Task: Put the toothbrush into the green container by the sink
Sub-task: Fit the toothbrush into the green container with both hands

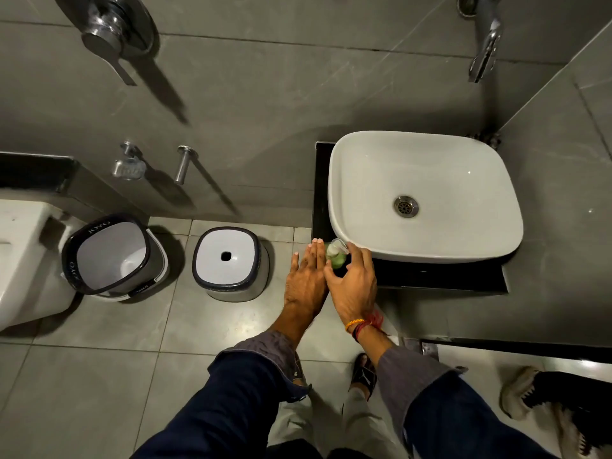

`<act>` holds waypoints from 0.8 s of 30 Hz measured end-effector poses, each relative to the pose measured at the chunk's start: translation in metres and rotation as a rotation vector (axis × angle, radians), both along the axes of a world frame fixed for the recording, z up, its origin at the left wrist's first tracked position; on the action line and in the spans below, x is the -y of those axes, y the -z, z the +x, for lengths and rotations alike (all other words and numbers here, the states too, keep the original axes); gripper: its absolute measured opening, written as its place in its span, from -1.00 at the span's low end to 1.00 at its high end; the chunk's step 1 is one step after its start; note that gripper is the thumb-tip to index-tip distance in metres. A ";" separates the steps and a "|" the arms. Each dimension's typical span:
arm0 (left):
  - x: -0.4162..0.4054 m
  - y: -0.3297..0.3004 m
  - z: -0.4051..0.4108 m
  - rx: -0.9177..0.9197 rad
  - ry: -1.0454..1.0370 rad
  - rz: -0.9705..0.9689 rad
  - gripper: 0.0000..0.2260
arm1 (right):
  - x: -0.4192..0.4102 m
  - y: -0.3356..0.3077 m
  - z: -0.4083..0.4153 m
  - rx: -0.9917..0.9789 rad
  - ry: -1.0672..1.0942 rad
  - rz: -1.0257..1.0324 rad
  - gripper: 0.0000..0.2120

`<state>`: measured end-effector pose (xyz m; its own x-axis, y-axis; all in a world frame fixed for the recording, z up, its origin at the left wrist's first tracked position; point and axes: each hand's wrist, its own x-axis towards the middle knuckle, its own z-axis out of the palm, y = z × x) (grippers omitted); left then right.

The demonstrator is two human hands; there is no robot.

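Observation:
The green container (pixel 338 261) stands on the black counter (pixel 430 276) at the front left corner of the white sink (pixel 364 180). A clear rounded piece (pixel 341 245) and something whitish (pixel 331 249) show at its top; I cannot make out a toothbrush as such. My right hand (pixel 352 286) wraps around the container from the front, thumb on its left and fingers on its right. My left hand (pixel 306 276) lies flat just left of it with its fingers stretched out, holding nothing.
On the floor to the left stand a white stool with a centre hole (pixel 228 260) and a tilted bin (pixel 111 255), with a toilet (pixel 20 256) at the far left. A tap (pixel 485 51) juts from the wall above the sink. Another person's shoes (pixel 520 389) are at the lower right.

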<state>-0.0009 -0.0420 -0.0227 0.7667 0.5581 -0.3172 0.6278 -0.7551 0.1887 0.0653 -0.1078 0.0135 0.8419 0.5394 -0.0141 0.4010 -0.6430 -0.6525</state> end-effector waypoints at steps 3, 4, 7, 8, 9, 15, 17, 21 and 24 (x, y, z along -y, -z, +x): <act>0.000 0.002 -0.001 -0.009 0.016 0.004 -0.35 | 0.006 -0.003 -0.008 -0.012 -0.035 -0.012 -0.50; 0.000 0.002 -0.001 -0.007 0.012 -0.005 -0.36 | 0.006 -0.004 -0.010 -0.028 -0.031 -0.016 -0.51; -0.001 0.002 -0.001 0.007 -0.008 -0.042 -0.35 | 0.003 -0.007 -0.016 -0.052 -0.026 -0.017 -0.55; -0.001 0.003 -0.001 0.007 -0.013 -0.048 -0.35 | 0.003 -0.007 -0.017 -0.051 -0.031 -0.013 -0.56; -0.002 0.003 -0.001 0.005 -0.015 -0.044 -0.35 | 0.003 -0.006 -0.019 -0.051 -0.035 -0.005 -0.58; 0.000 0.003 0.001 0.047 -0.077 -0.041 -0.31 | 0.015 0.017 0.000 -0.207 0.056 0.138 -0.59; -0.004 0.001 0.000 0.089 -0.112 -0.080 -0.27 | 0.013 0.025 0.010 -0.309 0.008 0.143 -0.55; -0.019 0.002 -0.006 0.159 -0.132 -0.102 -0.27 | 0.000 0.034 0.017 -0.344 -0.003 0.160 -0.57; -0.026 0.002 -0.005 0.173 -0.138 -0.080 -0.28 | -0.006 0.041 0.018 -0.351 -0.024 0.185 -0.57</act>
<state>-0.0062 -0.0159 -0.0244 0.7315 0.6401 -0.2351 0.6773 -0.6424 0.3586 0.0831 -0.1022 -0.0271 0.7903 0.5795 -0.1990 0.1469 -0.4945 -0.8567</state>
